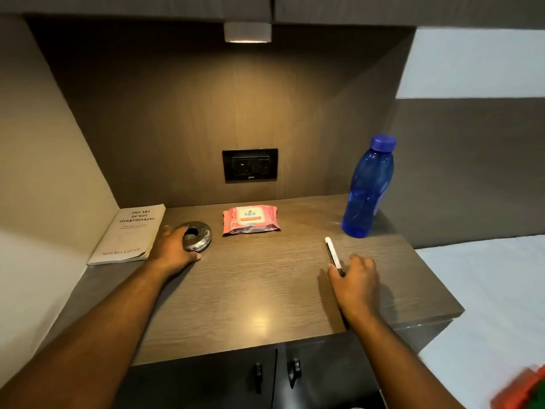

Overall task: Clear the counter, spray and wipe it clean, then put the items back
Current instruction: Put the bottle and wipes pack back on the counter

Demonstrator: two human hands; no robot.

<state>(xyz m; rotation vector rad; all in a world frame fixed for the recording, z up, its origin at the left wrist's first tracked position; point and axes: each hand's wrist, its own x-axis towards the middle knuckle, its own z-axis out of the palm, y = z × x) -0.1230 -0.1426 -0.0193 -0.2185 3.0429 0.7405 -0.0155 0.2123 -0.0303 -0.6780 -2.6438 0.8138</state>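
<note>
On the brown wooden counter (265, 290) lie a white book (129, 234) at the far left, a round steel ashtray (198, 235), a pink pack of wet wipes (250, 219) and a white pen (332, 251). A blue water bottle (368, 187) stands at the back right. My left hand (174, 249) grips the ashtray from its left side, thumb at the front and fingers over the rim. My right hand (355, 280) curls its fingers around the near, dark end of the pen, which still lies on the counter.
A black wall socket (250, 165) sits in the back panel under a small lamp (247, 32). Cabinet doors with dark knobs (275, 370) are below the counter. A white bed surface (486, 290) lies to the right, with an orange object (522, 388) at the bottom right corner.
</note>
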